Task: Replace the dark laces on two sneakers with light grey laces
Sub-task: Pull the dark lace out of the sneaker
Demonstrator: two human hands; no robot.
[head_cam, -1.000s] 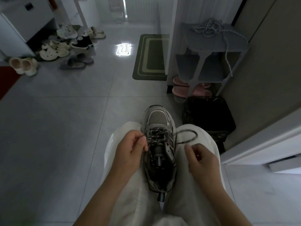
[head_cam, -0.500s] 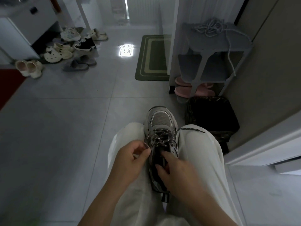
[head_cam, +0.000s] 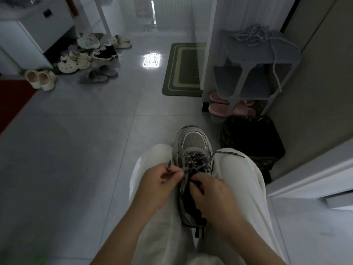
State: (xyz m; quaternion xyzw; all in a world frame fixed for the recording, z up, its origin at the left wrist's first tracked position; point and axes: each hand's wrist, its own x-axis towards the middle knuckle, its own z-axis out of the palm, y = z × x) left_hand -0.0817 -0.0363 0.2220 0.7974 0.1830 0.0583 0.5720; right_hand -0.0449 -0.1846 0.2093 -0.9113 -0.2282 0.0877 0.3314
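A grey sneaker [head_cam: 193, 140] lies wedged between my knees, toe pointing away, threaded with a dark speckled lace [head_cam: 193, 159]. My left hand [head_cam: 158, 180] pinches one end of that lace just left of the eyelets. My right hand [head_cam: 212, 194] sits over the tongue with its fingertips curled on the lace crossings. The other lace end [head_cam: 229, 154] trails loose across my right thigh. A bundle of light grey laces [head_cam: 252, 36] lies on top of a grey rack [head_cam: 246, 54] at the far right, one strand hanging down its side.
A dark lined bin [head_cam: 250, 138] stands just right of my knee, under a wall. Pink slippers [head_cam: 219, 108] sit below the rack. A green mat [head_cam: 183, 69] lies ahead. Several shoes [head_cam: 76, 62] cluster at the far left by a white cabinet.
My right hand let go of the lace loop at the right and moved onto the tongue. That lace end now lies slack on my thigh. My left hand kept its pinch.
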